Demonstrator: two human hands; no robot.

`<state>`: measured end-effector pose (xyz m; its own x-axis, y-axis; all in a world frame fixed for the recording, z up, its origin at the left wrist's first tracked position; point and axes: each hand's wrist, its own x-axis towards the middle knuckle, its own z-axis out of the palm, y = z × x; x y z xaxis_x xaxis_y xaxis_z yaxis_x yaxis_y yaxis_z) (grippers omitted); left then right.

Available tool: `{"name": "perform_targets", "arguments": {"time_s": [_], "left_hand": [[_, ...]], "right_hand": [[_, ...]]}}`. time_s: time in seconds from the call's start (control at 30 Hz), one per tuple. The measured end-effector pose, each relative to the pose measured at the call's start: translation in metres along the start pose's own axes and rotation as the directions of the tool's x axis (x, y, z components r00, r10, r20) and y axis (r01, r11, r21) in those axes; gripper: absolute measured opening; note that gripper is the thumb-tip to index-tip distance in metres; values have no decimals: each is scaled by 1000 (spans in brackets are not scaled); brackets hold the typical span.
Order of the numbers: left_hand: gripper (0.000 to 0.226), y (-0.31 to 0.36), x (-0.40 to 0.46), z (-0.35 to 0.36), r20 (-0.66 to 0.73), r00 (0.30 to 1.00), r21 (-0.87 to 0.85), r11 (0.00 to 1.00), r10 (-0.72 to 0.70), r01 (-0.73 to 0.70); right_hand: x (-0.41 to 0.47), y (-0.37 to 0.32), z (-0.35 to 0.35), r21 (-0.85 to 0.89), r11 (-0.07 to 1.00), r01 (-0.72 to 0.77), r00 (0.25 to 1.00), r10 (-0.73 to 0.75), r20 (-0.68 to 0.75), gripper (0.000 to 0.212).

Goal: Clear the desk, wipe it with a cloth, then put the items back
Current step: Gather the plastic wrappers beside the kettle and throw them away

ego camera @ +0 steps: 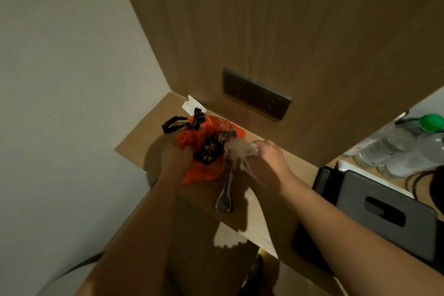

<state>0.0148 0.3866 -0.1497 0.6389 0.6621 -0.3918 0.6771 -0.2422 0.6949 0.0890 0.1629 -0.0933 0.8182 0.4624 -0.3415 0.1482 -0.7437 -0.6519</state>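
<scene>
left hand (176, 158) grips orange bag (201, 151); right hand (269, 161) clutches clear wrap (240, 148); risk: wrapped spoon (225, 190) overhangs desk (264, 211) edge, a snag drops it

Background fixtures. A dark double socket plate (257, 93) is sitting low on the wood-panelled wall (288, 31), which is meeting a pale plain wall (60, 79) at the far left corner. At the right, a dark grey tissue box (384, 209) is lying near clear bottles, one wearing a green cap (431, 122), with upturned glasses (382, 170) standing beside them.
</scene>
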Motion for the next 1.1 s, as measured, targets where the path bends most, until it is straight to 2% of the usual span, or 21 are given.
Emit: {"name": "perform_targets", "arguments": {"time_s": [0.1, 0.17, 0.23, 0.37, 0.5, 0.6, 0.67, 0.73, 0.8, 0.83, 0.9, 0.97, 1.0, 1.03, 1.07, 1.1], "left_hand": [[13, -5, 15, 7, 48, 998, -38, 999, 28, -26], [13, -7, 20, 9, 63, 998, -58, 998, 5, -1], [17, -10, 25, 11, 83, 996, -5, 999, -35, 35], [22, -14, 26, 16, 82, 994, 40, 996, -79, 76], [21, -14, 22, 17, 50, 997, 69, 996, -62, 58], [18, -12, 15, 15, 41, 999, 19, 999, -35, 34], [25, -12, 6, 15, -35, 999, 38, 999, -35, 37], [34, -13, -13, 18, -210, 974, 183, 982, 81, -42], [38, -11, -40, 27, -345, 895, 233, 949, 283, -210], [35, -7, -53, 33, -350, 870, 196, 936, 346, -293], [20, 2, -73, 48, -214, 873, 138, 898, 438, -417], [27, 8, -79, 67, -76, 839, 288, 817, 539, -499], [38, 12, -78, 73, -55, 856, 356, 811, 513, -463], [48, 17, -77, 78, -51, 906, 385, 845, 420, -370], [52, 20, -75, 81, -63, 942, 403, 872, 329, -278], [47, 20, -71, 84, -73, 945, 433, 864, 319, -258]], "right_hand": [[18, -5, 9, 176, 981, -84, 996, 84, 8, 14], [30, -7, 16, 333, 928, -167, 986, 154, 65, 10], [38, -10, 23, 455, 858, -239, 971, 206, 122, 5], [45, -12, 37, 564, 780, -270, 962, 240, 129, 15], [43, -7, 43, 519, 804, -290, 955, 280, 100, 1], [40, -1, 43, 475, 817, -326, 943, 320, 97, 18], [38, 3, 41, 467, 817, -338, 938, 332, 99, 21], [38, 8, 36, 447, 827, -340, 937, 339, 84, 20], [38, 14, 30, 432, 837, -336, 935, 353, 44, 20], [38, 17, 27, 427, 838, -339, 931, 365, 22, 20], [36, 22, 22, 417, 838, -352, 921, 391, -7, 21], [32, 29, 19, 393, 842, -370, 911, 411, -22, 21], [31, 32, 17, 380, 844, -379, 907, 421, -29, 23], [29, 34, 15, 374, 843, -386, 902, 429, -38, 23], [27, 38, 14, 378, 840, -390, 899, 437, -42, 18], [26, 41, 12, 387, 834, -393, 896, 442, -42, 12]]}}
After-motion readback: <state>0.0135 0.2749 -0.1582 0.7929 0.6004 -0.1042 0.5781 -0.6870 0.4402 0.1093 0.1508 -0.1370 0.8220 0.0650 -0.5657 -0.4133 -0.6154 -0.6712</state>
